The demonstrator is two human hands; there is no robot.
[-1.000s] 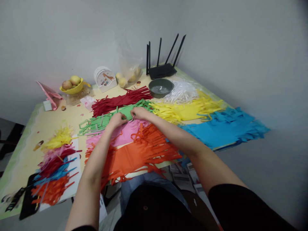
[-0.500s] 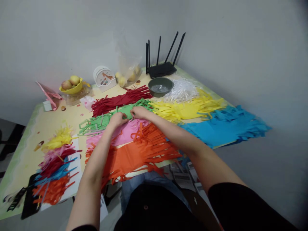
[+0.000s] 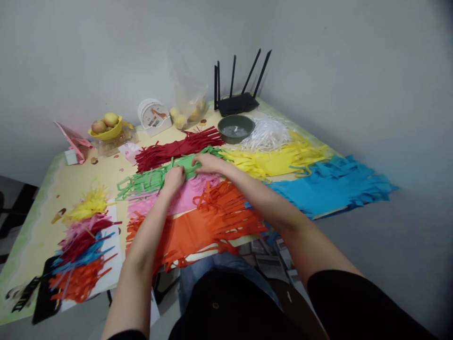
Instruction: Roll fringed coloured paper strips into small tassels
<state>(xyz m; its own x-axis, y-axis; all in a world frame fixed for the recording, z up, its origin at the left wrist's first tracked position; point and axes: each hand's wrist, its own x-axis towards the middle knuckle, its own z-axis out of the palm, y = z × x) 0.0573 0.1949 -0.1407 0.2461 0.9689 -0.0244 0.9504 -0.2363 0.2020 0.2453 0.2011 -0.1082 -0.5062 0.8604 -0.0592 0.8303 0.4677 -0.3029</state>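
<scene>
A green fringed paper sheet (image 3: 189, 162) lies on the table under both hands, between a dark red fringed sheet (image 3: 166, 150) behind and a pink one (image 3: 187, 194) in front. My left hand (image 3: 174, 178) is closed at the front edge of the green sheet, its fingertips hidden. Resting over the same sheet, to the right, is my right hand (image 3: 208, 163), with thumb and fingers curved and a little apart. Nearest my body, an orange fringed sheet (image 3: 193, 231) overlaps the pink one.
Yellow (image 3: 279, 160) and blue (image 3: 314, 193) fringed sheets lie right, with white strips (image 3: 267, 133) and a dark green bowl (image 3: 236, 137) behind. A black router (image 3: 238, 104) stands at the back. Left are a yellow fruit bowl (image 3: 106, 134), smaller colored fringes (image 3: 79, 278) and a phone (image 3: 46, 302).
My hands have moved slightly apart. The left has turned and closed, moving a little left and down; the right fingers have loosened from their pinch at the sheet's edge.
</scene>
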